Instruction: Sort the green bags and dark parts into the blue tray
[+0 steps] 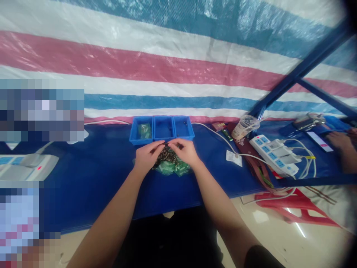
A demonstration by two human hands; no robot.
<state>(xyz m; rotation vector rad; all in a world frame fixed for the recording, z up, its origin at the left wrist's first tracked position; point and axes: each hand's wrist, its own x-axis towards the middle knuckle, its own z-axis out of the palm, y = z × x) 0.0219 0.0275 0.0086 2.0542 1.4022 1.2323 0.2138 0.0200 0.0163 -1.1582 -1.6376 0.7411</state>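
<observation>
My left hand (147, 155) and my right hand (186, 150) meet fingertip to fingertip, pinched on a small dark piece (166, 144) too tiny to name. Right below them lies a heap of small dark and brassy parts (166, 155) on crumpled green plastic bags (168, 168). Just beyond my fingers stand three joined blue bins. A green packet lies in the left bin (138, 142). The middle bin (163, 128) shows a bare floor, and the right bin (182, 128) holds a few small dark bits.
Right of the bins, a plastic cup (245, 126), a brown bag (245, 154), a white packet (234, 158) and a power strip (275, 154) lie on the blue table (92, 186). Another power strip (47, 167) is at left. At far right are a phone (319, 141) and another person's hand (340, 140).
</observation>
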